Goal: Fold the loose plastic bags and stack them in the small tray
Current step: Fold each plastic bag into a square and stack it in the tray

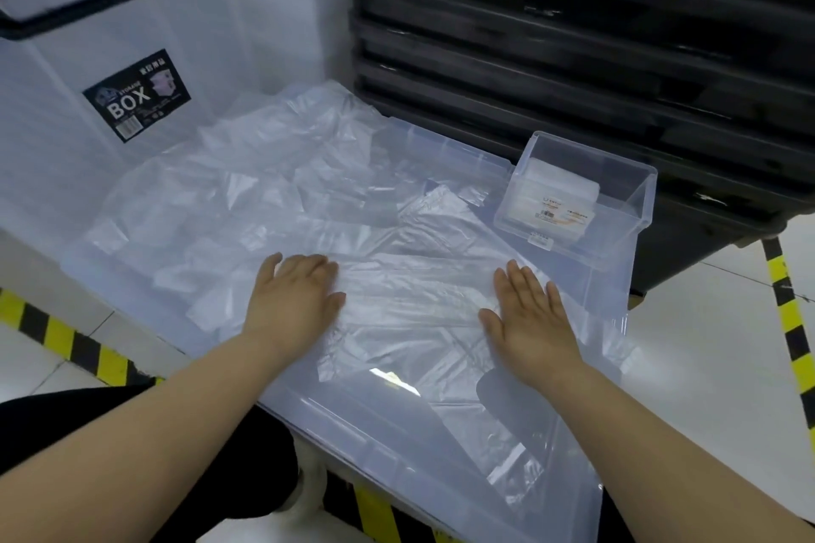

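Lower left, dark trouser leg (pixel 132 454); both bare forearms reach up-frame. Left hand (pixel 293 300) and right hand (pixel 529 313) lie palm-down, fingers straight and spread, gripping nothing, pressing flat on one clear plastic bag (pixel 410 304) at frame centre. The bag lies between the hands and partly under them; its long axis seems to run left-right across the frame, one end under each palm, though edges are hard to trace in the clear film. Looks like smoothing before a fold, so either hand could lift its end over toward the other. The right hand is the nearer one to the small tray (pixel 586 148), upper right of centre, which already holds something white and flat; folded bags, probably. More loose bags (pixel 264 190) are heaped up-frame left of centre. All of it rests on a clear plastic lid (pixel 397 432). Beyond: a storage box (pixel 136 95) upper left, black drawers (pixel 573 35) upper right, pale floor with yellow-black tape (pixel 789 300).
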The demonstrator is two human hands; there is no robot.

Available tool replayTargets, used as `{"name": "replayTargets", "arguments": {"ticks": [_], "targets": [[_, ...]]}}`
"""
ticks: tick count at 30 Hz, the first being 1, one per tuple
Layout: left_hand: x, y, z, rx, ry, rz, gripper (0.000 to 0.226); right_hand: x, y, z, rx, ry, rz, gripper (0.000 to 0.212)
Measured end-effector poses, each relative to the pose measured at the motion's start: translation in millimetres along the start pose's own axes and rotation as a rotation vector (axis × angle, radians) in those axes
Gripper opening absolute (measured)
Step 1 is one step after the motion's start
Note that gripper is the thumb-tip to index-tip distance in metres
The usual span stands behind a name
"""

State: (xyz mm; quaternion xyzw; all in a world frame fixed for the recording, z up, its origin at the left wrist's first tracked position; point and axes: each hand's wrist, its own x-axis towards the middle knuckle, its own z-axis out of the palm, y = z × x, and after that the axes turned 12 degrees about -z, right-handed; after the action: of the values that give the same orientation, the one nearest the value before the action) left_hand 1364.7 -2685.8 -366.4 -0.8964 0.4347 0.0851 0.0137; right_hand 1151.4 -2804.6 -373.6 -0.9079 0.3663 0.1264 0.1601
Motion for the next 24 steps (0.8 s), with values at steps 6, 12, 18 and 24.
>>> {"name": "replayTargets", "arguments": {"ticks": [6, 12, 18, 24], "targets": [[19.5, 22.2, -14.0, -0.017, -0.051, 0.038, 0.044, 0.5, 1.0, -1.9, 0.023, 0.007, -0.012, 0.058], [41.7, 46.2, -28.7, 0.097, -0.234, 0.083, 0.028, 0.2, 4.7, -2.6, 0.021, 0.012, -0.032, 0.058], [40.7, 43.6, -39.0, -0.102, -0.324, 0.103, 0.021, 0.3, 7.7, -4.2, 0.030, 0.041, -0.035, 0.058], [16.0, 36.0, -53.3, -0.569, -0.416, 0.015, 0.023, -2.0, 8.8, -7.1, 0.044, 0.189, -0.053, 0.061]]}}
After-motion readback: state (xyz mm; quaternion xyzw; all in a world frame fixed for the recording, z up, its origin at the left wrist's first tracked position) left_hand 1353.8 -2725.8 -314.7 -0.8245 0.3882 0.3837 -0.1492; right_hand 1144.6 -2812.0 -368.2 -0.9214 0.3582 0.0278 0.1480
